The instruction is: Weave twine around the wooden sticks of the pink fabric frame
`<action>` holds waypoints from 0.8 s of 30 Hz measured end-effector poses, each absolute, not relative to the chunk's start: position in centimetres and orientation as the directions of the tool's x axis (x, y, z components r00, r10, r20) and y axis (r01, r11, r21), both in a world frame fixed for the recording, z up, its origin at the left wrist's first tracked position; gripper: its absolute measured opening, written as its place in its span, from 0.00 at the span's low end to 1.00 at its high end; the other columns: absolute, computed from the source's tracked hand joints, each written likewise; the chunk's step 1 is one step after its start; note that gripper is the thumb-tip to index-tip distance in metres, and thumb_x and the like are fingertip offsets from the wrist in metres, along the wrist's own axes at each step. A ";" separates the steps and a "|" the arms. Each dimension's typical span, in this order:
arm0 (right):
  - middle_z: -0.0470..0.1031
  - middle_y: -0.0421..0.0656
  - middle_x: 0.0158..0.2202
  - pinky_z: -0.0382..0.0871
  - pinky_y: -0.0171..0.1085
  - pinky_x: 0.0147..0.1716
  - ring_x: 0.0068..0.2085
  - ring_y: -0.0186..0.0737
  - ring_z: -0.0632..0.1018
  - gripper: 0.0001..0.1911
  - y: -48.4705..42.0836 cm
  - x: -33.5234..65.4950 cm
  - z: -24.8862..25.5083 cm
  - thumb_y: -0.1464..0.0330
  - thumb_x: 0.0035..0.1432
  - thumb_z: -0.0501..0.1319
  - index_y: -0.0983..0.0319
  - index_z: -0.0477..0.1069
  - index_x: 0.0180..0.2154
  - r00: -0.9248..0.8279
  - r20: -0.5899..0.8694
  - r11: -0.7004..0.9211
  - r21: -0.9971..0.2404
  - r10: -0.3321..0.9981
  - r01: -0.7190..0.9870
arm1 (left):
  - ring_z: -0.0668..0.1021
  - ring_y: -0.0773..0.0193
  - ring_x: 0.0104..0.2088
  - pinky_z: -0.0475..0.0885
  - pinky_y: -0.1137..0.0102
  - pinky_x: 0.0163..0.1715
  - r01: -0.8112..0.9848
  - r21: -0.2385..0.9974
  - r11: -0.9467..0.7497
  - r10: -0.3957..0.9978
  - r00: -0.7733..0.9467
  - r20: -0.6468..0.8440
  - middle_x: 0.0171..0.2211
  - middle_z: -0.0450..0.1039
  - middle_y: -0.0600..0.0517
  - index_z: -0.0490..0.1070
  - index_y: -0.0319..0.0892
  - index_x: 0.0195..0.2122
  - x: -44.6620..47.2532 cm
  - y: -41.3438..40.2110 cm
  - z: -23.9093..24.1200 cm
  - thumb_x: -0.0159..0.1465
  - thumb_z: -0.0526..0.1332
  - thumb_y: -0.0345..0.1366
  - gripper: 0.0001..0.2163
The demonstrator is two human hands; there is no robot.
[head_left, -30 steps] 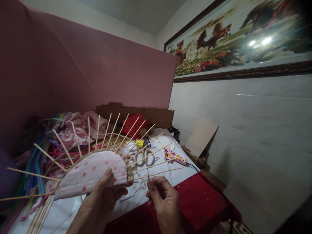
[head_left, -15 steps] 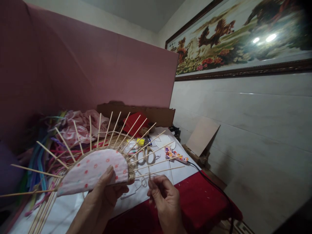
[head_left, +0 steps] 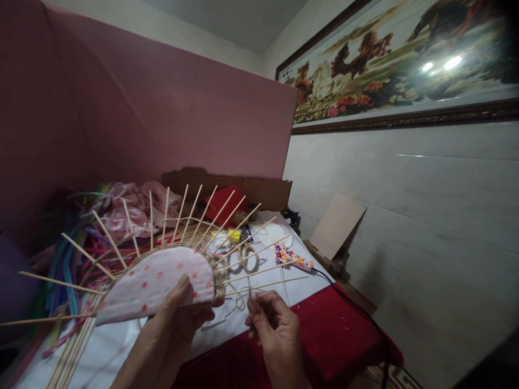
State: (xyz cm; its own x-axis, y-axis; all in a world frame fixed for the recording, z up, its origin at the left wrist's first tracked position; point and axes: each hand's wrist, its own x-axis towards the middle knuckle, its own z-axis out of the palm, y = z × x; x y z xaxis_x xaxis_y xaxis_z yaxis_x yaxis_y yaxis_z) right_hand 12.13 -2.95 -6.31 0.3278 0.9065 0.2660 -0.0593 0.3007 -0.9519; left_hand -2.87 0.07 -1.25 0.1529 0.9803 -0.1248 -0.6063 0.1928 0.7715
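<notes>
A half-round panel point(head_left: 162, 278) covered in pink dotted cloth has thin wooden sticks point(head_left: 243, 249) fanning out from its curved edge. Twine point(head_left: 219, 278) is woven between the sticks along that edge. My left hand point(head_left: 172, 319) grips the panel by its lower straight side, thumb on the cloth and fingers beneath. To the right of the panel, my right hand point(head_left: 273, 327) pinches a strand of twine point(head_left: 249, 286) between thumb and forefinger, just below the lowest sticks. The strand crosses the sticks there.
Behind the sticks lie scissors point(head_left: 243, 259) and a flower-patterned glue gun point(head_left: 292, 258) with a black cord. Pink cloth point(head_left: 138, 208) and colourful strips point(head_left: 65, 275) pile up at left. A cardboard piece point(head_left: 267, 194) stands at the back. Red cloth point(head_left: 336, 324) covers the table's front.
Almost nothing differs. The panel and both hands keep their places, with only a very slight shift of the view.
</notes>
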 end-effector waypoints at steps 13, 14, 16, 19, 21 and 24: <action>0.67 0.38 0.20 0.61 0.27 0.17 0.19 0.29 0.67 0.15 -2.9 12.2 -6.4 0.56 0.53 0.62 0.63 0.68 0.27 0.331 0.273 0.307 -0.950 0.904 -0.054 | 0.80 0.58 0.29 0.72 0.69 0.28 -0.597 0.777 0.197 0.979 0.162 -0.124 0.26 0.78 0.48 0.73 0.40 0.26 -2.8 -0.4 -0.8 0.57 0.63 0.39 0.08; 0.67 0.38 0.20 0.61 0.27 0.16 0.19 0.29 0.67 0.16 -2.9 12.2 -6.4 0.56 0.53 0.62 0.63 0.67 0.27 0.332 0.268 0.304 -0.951 0.904 -0.060 | 0.79 0.58 0.29 0.72 0.68 0.28 -0.593 0.780 0.201 0.978 0.168 -0.125 0.27 0.78 0.48 0.73 0.39 0.26 -2.8 -0.4 -0.8 0.57 0.62 0.39 0.08; 0.67 0.38 0.20 0.61 0.27 0.17 0.19 0.29 0.67 0.15 -2.9 12.2 -6.4 0.56 0.53 0.62 0.63 0.67 0.27 0.327 0.263 0.301 -0.951 0.907 -0.070 | 0.79 0.58 0.29 0.72 0.68 0.30 -0.583 0.784 0.214 0.974 0.184 -0.129 0.28 0.78 0.47 0.74 0.39 0.28 -2.7 -0.4 -0.8 0.57 0.62 0.40 0.09; 0.67 0.38 0.20 0.61 0.27 0.17 0.19 0.29 0.67 0.15 -2.9 12.2 -6.5 0.57 0.53 0.62 0.63 0.67 0.27 0.330 0.268 0.306 -0.950 0.905 -0.066 | 0.79 0.57 0.30 0.72 0.67 0.30 -0.583 0.783 0.218 0.974 0.183 -0.135 0.27 0.78 0.47 0.73 0.39 0.26 -2.7 -0.3 -0.8 0.57 0.62 0.40 0.09; 0.67 0.38 0.20 0.60 0.27 0.16 0.18 0.29 0.66 0.15 -2.9 12.2 -6.5 0.57 0.53 0.62 0.63 0.67 0.27 0.336 0.274 0.310 -0.949 0.901 -0.059 | 0.80 0.57 0.30 0.72 0.68 0.30 -0.594 0.777 0.209 0.976 0.171 -0.132 0.26 0.78 0.48 0.72 0.40 0.25 -2.7 -0.3 -0.8 0.57 0.62 0.39 0.09; 0.67 0.38 0.19 0.60 0.27 0.16 0.18 0.28 0.66 0.16 -2.9 12.2 -6.2 0.56 0.53 0.62 0.63 0.67 0.26 0.337 0.284 0.318 -0.947 0.898 -0.050 | 0.79 0.58 0.29 0.72 0.69 0.29 -0.601 0.773 0.203 0.978 0.170 -0.124 0.26 0.77 0.49 0.72 0.40 0.25 -2.8 -0.3 -0.7 0.56 0.63 0.39 0.08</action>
State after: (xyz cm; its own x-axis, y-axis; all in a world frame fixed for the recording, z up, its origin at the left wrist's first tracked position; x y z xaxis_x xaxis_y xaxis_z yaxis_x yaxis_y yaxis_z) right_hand 12.17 -2.90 -6.24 0.3368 0.8978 0.2839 -0.0500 0.3181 -0.9467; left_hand -2.78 -0.30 -0.67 0.1703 0.9776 -0.1238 -0.6014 0.2027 0.7728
